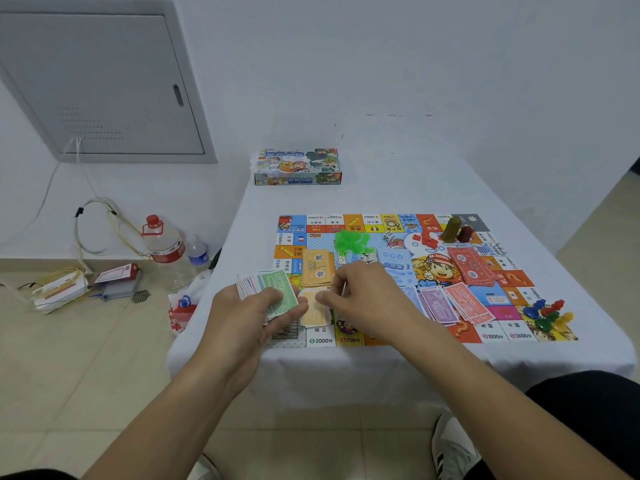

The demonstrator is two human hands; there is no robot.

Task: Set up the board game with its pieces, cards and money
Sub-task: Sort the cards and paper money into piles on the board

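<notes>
Table: I see a white-covered table (398, 362) filling the frame's centre and right
Centre: the game board (429, 327) lies flat on it
Upper middle: the game box (298, 168) sits well behind the board

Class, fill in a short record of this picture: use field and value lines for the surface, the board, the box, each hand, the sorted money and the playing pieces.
surface: table under a white cloth
board: game board lying flat near the front edge
box: game box at the far end, off the board
left hand: left hand grips a stack of notes, green one on top
right hand: right hand pinches an orange note
sorted money: purple notes, pink notes
pieces: green houses, coloured pawns, die
</notes>
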